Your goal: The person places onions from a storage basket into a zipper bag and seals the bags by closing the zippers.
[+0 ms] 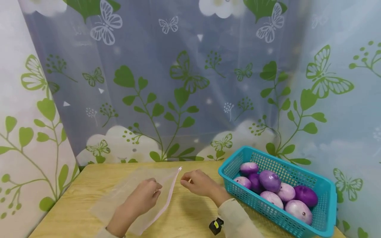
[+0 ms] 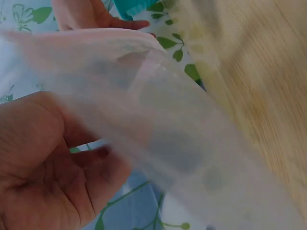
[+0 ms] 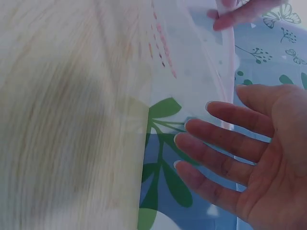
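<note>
Bag [image 1: 123, 186] is on the counter [image 1: 184, 228], by the left hand [image 1: 143, 196]; I can't tell if that hand pinches it. The right hand [image 1: 197, 181] is loose, its fingers apart. A hard tug could fold the thin bag. The right arm [image 1: 238, 216] has little room beside the edge of the basket [image 1: 253, 202].

One surface [image 1: 186, 221] is carrying one basket [image 1: 256, 200] and one bag [image 1: 125, 186]. The basket is containing eight visible onions [image 1: 270, 180]. Two sets of fingers [image 3: 228, 137] are showing, one left and one right. One black device [image 1: 216, 226] is appearing at one sleeve [image 1: 238, 218].
</note>
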A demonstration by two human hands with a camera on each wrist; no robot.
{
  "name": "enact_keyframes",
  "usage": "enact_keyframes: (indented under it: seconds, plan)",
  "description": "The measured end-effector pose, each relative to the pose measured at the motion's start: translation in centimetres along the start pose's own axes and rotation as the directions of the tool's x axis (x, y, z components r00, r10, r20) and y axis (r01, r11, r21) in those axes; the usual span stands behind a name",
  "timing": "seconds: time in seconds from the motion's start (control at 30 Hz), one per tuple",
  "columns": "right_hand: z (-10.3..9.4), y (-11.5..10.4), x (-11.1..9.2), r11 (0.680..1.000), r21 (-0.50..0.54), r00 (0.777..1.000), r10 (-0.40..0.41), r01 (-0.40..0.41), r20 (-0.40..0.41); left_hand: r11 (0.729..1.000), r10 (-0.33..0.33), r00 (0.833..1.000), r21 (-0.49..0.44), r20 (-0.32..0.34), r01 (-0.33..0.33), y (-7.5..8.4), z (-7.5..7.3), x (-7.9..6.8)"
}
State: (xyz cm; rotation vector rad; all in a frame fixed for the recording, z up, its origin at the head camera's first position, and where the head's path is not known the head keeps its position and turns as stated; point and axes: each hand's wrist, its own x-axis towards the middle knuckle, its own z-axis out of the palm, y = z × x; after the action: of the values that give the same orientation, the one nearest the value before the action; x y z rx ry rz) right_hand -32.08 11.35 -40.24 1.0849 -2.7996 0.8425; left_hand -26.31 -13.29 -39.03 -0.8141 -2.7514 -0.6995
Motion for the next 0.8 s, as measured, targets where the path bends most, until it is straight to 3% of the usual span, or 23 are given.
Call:
enact_keyframes:
  seconds: [0.2, 0.4, 0.67, 0.8]
  plan:
    - [0.9, -0.3, 0.1, 0.999, 0.041, 1.000, 0.006, -0.006, 0.001, 0.993, -0.071, 0.997, -0.094, -0.019, 0.069, 1.4, 1.5, 0.4]
    - [1.9, -0.1, -0.1, 0.999, 0.045, 0.999, 0.016, -0.014, -0.050, 0.985, -0.058, 0.998, -0.167, -0.032, 0.052, 2.5, 2.8, 1.0]
    - [2.2, -0.3, -0.5, 1.000, 0.004, 0.986, 0.028, -0.028, -0.163, 0.997, -0.011, 0.993, -0.077, -0.115, 0.002, 3.5, 3.7, 1.8]
    - [2.1, -0.4, -0.9, 0.997, 0.064, 0.986, 0.062, -0.053, -0.153, 0.997, -0.055, 0.988, -0.064, -0.144, 0.046, 3.8, 4.2, 1.9]
